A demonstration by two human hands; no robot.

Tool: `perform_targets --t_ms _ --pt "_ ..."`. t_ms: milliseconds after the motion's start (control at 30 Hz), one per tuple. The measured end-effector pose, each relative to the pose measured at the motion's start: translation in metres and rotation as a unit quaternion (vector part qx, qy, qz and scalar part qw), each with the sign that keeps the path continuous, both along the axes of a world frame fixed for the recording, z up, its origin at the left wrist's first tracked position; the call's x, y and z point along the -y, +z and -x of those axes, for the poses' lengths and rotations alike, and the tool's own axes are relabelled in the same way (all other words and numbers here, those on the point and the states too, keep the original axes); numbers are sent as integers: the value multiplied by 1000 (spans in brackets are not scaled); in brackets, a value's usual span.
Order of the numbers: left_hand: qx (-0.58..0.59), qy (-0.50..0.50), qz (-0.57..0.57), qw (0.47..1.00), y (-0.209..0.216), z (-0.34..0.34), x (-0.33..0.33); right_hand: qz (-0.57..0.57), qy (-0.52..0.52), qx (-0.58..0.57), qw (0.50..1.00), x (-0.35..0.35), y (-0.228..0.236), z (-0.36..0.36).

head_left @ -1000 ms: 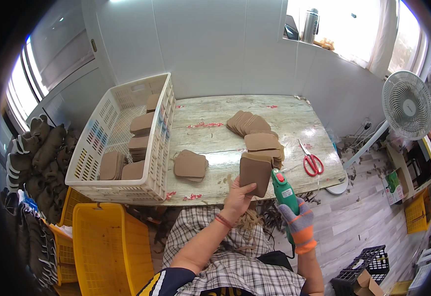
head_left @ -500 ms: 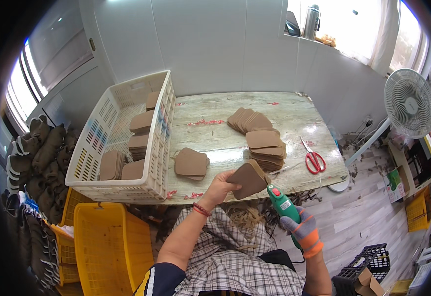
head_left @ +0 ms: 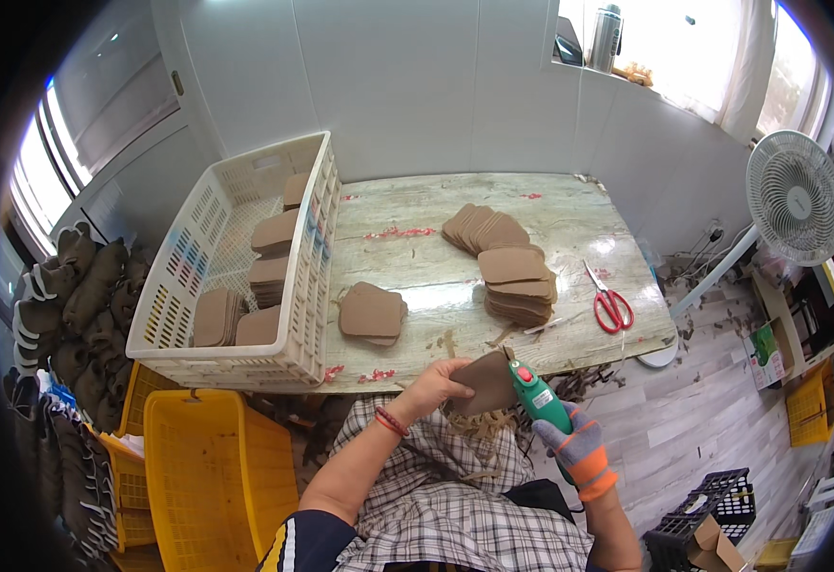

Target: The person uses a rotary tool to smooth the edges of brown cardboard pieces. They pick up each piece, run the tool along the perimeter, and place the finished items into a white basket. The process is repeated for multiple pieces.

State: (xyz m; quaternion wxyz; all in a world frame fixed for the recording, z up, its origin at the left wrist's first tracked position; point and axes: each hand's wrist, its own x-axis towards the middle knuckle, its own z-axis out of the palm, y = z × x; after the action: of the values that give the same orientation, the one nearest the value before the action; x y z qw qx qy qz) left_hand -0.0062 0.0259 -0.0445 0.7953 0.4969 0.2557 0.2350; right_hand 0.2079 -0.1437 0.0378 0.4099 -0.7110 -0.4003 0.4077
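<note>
Above the table's front edge, my bare left hand (head_left: pixel 436 387) pinches a flat brown rounded-square piece (head_left: pixel 490 381) by its left side. My right hand (head_left: pixel 579 443), in a grey and orange glove, is wrapped around a green handheld power tool (head_left: pixel 543 404) with a red button. The tool's head is against the piece's upper right edge; its tip is too small to make out. A small stack of brown pieces (head_left: pixel 371 313) lies left of centre on the table. Farther right are a taller stack (head_left: pixel 514 265) and a fanned row of pieces (head_left: pixel 482 227).
Red-handled scissors (head_left: pixel 611 307) lie on the table's (head_left: pixel 417 205) right side. A white slatted crate (head_left: pixel 304 334) holds several brown stacks. A yellow bin (head_left: pixel 193 410) stands at the lower left, beside dark bundled items (head_left: pixel 92 296). A fan (head_left: pixel 796 198) stands right. Scraps litter the floor.
My left hand has moved slightly right and down, turning the brown piece. The tool has shifted a little left and down, its head now at the piece's upper right edge.
</note>
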Motion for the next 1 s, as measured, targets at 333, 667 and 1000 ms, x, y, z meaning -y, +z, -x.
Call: perform_targets --t_ms 333,667,1000 --pt "-67 91 -115 987 21 19 -22 18 21 -152 988 2 5 -5" --pt "-24 112 -58 992 23 29 -38 39 75 -149 985 1 0 -9" --pt "-66 32 -99 992 31 33 -42 82 100 -147 981 -1 4 -4"
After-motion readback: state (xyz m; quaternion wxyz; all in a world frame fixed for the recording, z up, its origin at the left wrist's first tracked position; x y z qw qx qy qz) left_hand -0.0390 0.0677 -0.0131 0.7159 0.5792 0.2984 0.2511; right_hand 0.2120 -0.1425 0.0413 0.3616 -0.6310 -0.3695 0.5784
